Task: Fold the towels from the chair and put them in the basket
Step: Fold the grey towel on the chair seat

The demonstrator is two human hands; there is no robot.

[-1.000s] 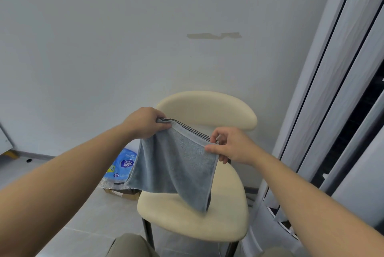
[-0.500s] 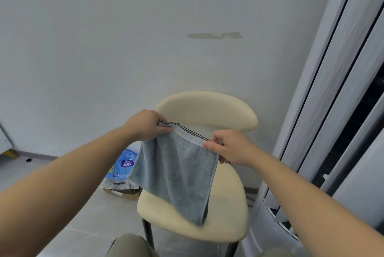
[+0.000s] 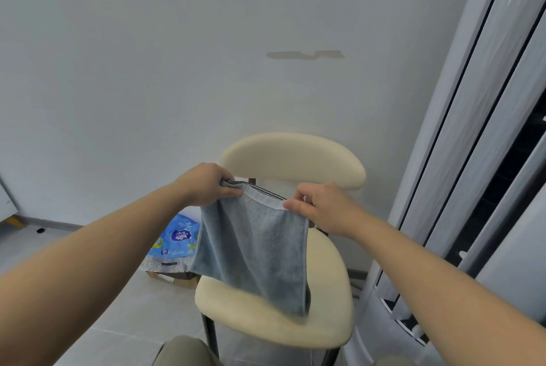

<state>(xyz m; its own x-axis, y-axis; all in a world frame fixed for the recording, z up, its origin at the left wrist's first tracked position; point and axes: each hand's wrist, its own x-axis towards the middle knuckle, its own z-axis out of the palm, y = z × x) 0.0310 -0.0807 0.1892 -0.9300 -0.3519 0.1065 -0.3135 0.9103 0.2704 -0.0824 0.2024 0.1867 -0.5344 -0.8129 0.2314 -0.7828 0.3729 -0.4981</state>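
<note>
A grey-blue towel (image 3: 260, 244) with a dark striped hem hangs in the air in front of a cream chair (image 3: 292, 158). My left hand (image 3: 206, 183) grips its top left corner. My right hand (image 3: 323, 207) pinches the top right corner. The towel's lower edge hangs down to the chair seat (image 3: 331, 306), its bottom corner blurred; whether it touches the seat I cannot tell. No basket is in view.
A blue printed plastic pack (image 3: 177, 243) lies on a cardboard box on the tiled floor left of the chair. A tall white appliance (image 3: 461, 158) stands close on the right. A plain wall is behind the chair.
The towel's hanging part has swung and dropped lower toward the seat. Both hands have kept their hold on the top corners and barely moved.
</note>
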